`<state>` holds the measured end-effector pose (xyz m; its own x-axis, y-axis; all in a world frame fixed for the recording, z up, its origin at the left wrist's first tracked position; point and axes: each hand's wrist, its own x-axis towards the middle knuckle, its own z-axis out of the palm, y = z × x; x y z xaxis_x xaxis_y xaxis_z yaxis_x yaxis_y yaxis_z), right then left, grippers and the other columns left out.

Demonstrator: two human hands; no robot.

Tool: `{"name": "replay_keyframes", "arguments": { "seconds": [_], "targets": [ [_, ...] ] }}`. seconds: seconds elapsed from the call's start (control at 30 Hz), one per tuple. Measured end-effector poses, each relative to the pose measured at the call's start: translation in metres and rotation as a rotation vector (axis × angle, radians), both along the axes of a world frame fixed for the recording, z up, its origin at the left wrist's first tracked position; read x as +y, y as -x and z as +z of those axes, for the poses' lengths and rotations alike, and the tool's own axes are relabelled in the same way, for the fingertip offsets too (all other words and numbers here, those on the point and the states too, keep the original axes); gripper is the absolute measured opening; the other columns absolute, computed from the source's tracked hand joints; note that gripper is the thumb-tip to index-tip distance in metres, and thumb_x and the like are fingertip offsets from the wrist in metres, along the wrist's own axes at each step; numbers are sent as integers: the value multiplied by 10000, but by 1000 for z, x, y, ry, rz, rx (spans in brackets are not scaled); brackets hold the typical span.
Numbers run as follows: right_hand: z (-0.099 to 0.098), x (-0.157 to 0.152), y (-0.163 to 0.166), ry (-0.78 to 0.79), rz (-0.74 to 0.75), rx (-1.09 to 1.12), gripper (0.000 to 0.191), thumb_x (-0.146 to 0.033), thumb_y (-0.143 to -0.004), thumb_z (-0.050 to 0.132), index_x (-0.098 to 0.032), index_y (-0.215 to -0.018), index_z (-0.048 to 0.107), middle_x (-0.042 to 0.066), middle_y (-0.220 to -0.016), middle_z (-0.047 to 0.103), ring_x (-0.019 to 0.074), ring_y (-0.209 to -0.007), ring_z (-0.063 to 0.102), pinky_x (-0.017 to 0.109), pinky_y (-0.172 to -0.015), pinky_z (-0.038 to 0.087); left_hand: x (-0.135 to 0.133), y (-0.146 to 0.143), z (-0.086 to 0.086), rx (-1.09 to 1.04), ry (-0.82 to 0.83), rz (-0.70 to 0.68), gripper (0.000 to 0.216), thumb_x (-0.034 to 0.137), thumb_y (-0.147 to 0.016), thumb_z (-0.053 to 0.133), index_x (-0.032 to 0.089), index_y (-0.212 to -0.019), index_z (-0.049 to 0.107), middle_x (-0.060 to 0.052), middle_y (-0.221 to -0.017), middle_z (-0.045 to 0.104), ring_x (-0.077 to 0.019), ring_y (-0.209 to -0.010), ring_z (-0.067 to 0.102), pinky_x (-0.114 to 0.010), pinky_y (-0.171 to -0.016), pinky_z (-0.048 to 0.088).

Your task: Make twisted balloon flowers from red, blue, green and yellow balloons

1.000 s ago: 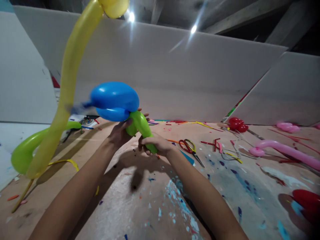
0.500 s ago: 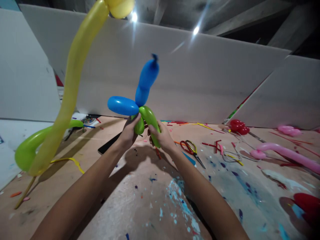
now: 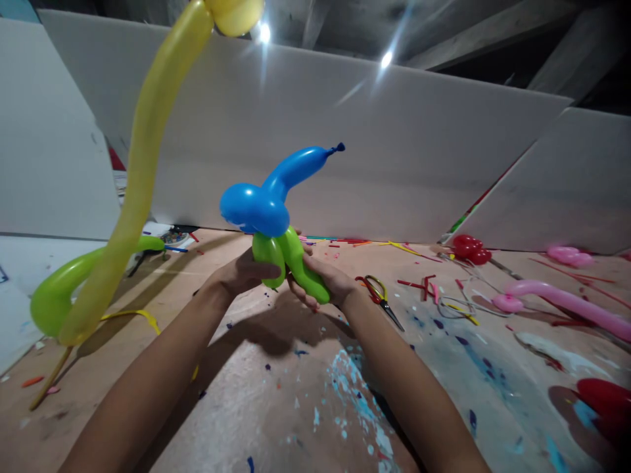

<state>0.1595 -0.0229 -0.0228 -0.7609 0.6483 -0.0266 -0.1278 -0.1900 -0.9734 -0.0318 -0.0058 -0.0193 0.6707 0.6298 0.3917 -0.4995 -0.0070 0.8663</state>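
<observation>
Above the table, both hands hold a twisted figure of joined balloons. Its blue balloon (image 3: 256, 207) is on top, with rounded lobes at the left and a long piece pointing up and right to a dark knotted end. Below it, the green balloon (image 3: 308, 279) forms a short lobe and a longer piece slanting down to the right. My left hand (image 3: 246, 266) is closed around the short green lobe, thumb across its front. My right hand (image 3: 325, 276) grips the longer green piece from behind, some fingers showing underneath.
Left, a long yellow balloon (image 3: 145, 157) on a stick leans beside a curved green balloon (image 3: 46, 302). Scissors (image 3: 382, 301) lie to the right, near balloon scraps, a pink balloon (image 3: 566, 302) and red balloons (image 3: 468, 248). White panels (image 3: 315, 131) stand behind the table.
The blue and green balloon figure has turned and come lower. Its knotted end now points right instead of up, and the blue lobes face me. Both hands have moved down slightly.
</observation>
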Motion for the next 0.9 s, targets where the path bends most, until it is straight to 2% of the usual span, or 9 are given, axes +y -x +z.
{"name": "replay_keyframes", "arguments": {
  "seconds": [0.1, 0.2, 0.3, 0.43, 0.57, 0.77, 0.9],
  "targets": [
    [-1, 1, 2, 50, 7, 81, 569, -737, -839, 333, -200, -934, 499, -35, -555, 562, 85, -318, 418, 189, -303, 321, -6, -3, 4, -71, -8, 115, 614, 230, -657, 765, 216, -1232, 550, -86, -1130, 663, -200, -862, 637, -307, -737, 519],
    [-3, 0, 2, 105, 77, 120, 510, -669, -841, 399, -186, -967, 503, -50, -531, 535, 71, -294, 355, 173, -272, 262, -13, -7, 9, -105, -14, 144, 602, 233, -674, 753, 221, -1233, 530, -79, -1108, 659, -152, -749, 610, -257, -613, 500],
    [-5, 0, 4, 126, 91, 150, 447, -593, -800, 491, -171, -948, 503, -47, -541, 542, 68, -304, 370, 171, -271, 276, -13, -10, 11, -118, -18, 157, 559, 244, -687, 741, 222, -1203, 528, -77, -1079, 655, -182, -809, 622, -256, -582, 496],
    [-5, 1, 10, 135, -20, 97, 362, -506, -772, 545, -163, -883, 507, -39, -552, 561, 70, -338, 438, 172, -311, 333, -9, -12, 9, -95, -43, 215, 514, 242, -690, 733, 215, -1159, 525, -77, -1047, 654, -230, -901, 635, -267, -588, 500],
    [0, -1, 12, -11, -151, 3, 311, -461, -784, 563, -161, -848, 514, -36, -558, 556, 74, -370, 476, 174, -339, 353, -10, -14, 9, -102, -35, 269, 491, 222, -690, 724, 208, -1136, 520, -67, -1015, 645, -246, -967, 633, -283, -655, 525],
    [13, -11, 18, -385, -397, -222, 262, -439, -821, 541, -186, -775, 489, -32, -549, 524, 95, -424, 490, 213, -394, 404, -10, -18, 9, -91, -38, 290, 438, 235, -699, 717, 194, -1101, 546, -79, -1037, 647, -271, -973, 637, -365, -737, 565],
    [12, -12, 21, -583, -573, -385, 214, -385, -849, 507, -189, -762, 515, -4, -612, 551, 107, -460, 511, 238, -431, 418, -9, -21, 8, -102, -66, 327, 415, 269, -696, 734, 194, -1070, 570, -77, -1009, 661, -263, -954, 650, -379, -778, 567]
  ]
}}
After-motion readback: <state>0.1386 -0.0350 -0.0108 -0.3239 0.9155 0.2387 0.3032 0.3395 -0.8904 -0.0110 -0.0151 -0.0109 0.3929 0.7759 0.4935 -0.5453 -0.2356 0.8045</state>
